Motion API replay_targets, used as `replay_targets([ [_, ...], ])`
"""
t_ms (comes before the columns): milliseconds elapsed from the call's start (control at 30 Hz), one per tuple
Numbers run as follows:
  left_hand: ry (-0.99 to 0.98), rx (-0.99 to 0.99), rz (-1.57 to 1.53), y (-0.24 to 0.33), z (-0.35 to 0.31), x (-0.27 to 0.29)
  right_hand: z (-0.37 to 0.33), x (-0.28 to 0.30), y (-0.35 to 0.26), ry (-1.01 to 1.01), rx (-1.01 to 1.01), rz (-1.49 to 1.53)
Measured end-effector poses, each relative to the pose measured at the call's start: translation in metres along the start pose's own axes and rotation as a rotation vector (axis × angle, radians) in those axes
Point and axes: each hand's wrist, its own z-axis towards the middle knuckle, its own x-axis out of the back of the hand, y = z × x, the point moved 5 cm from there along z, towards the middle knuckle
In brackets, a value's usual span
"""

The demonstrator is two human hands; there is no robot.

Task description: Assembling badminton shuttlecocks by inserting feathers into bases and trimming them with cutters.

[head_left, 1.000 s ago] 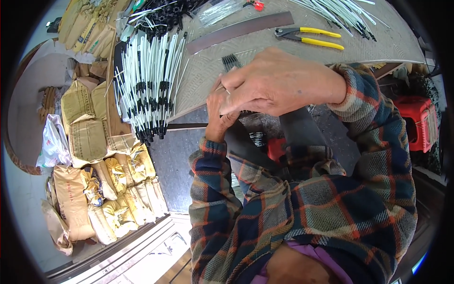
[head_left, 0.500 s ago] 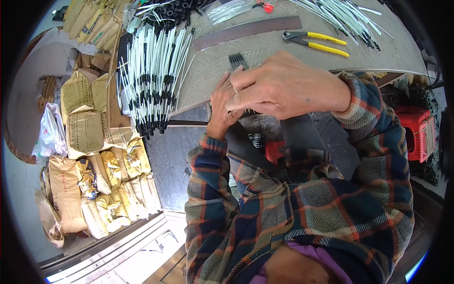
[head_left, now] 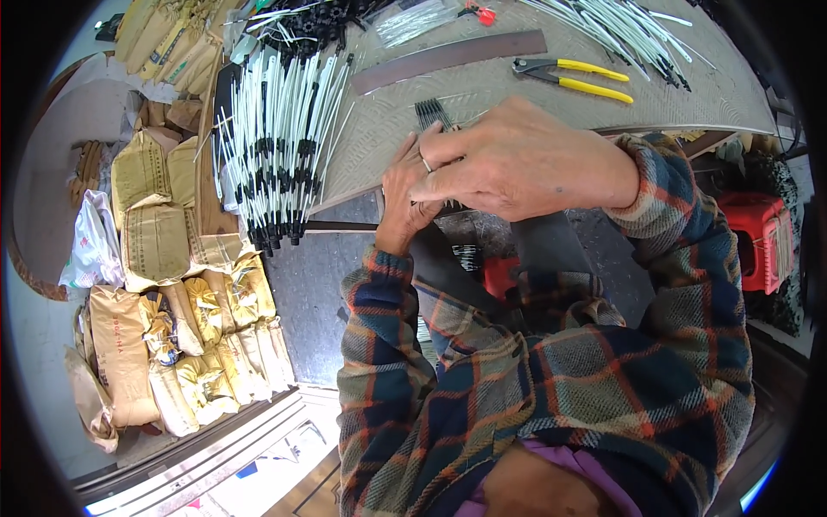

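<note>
At the table's near edge, my left hand [head_left: 401, 191] is closed around a bundle of thin dark rods [head_left: 432, 113]. The rods' far ends stick out past my fingers, side by side. My right hand [head_left: 517, 159] bends over it from the right, its thumb and forefinger pinched together against my left fingers. Whatever lies in that pinch is too small or hidden to tell. Left of my hands stands a thick bunch of white plastic strips with black ends [head_left: 280, 146], hanging partly over the edge.
Yellow-handled pliers [head_left: 594, 79] and a flat brown strip [head_left: 450, 62] lie on the table [head_left: 491, 90] beyond my hands. More white strips [head_left: 633, 34] lie far right, with black parts [head_left: 314, 30] far left. Brown sacks [head_left: 155, 241] are stacked left; a red stool [head_left: 748, 241] stands right.
My right thumb and fingers have shifted slightly over my left hand. The left hand keeps its place and its hold on the rods.
</note>
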Motion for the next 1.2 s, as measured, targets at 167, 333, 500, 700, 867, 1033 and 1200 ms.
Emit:
replay_targets([
  [167,0.018,-0.076,0.080,-0.017,0.004,-0.003,0.002,-0.002,-0.004,0.024,0.022,-0.055],
  [333,0.155,-0.297,0.195,0.000,0.009,-0.004,0.000,-0.009,-0.003,0.079,-0.012,-0.079],
  [500,0.056,-0.222,0.208,-0.013,0.008,0.000,0.002,-0.008,0.002,0.212,0.008,-0.143],
  [700,0.093,-0.366,0.340,0.002,0.007,0.005,0.014,-0.003,0.021,0.259,0.024,-0.088],
  [867,0.129,-0.177,0.323,0.005,0.012,0.001,0.014,0.001,0.025,0.181,0.087,-0.137],
  [1033,0.196,-0.256,0.370,-0.009,0.004,0.008,-0.027,0.017,0.016,0.511,0.107,-0.194],
  [1200,0.152,-0.356,0.418,-0.002,0.013,0.001,-0.102,-0.064,0.046,0.571,-0.460,0.201],
])
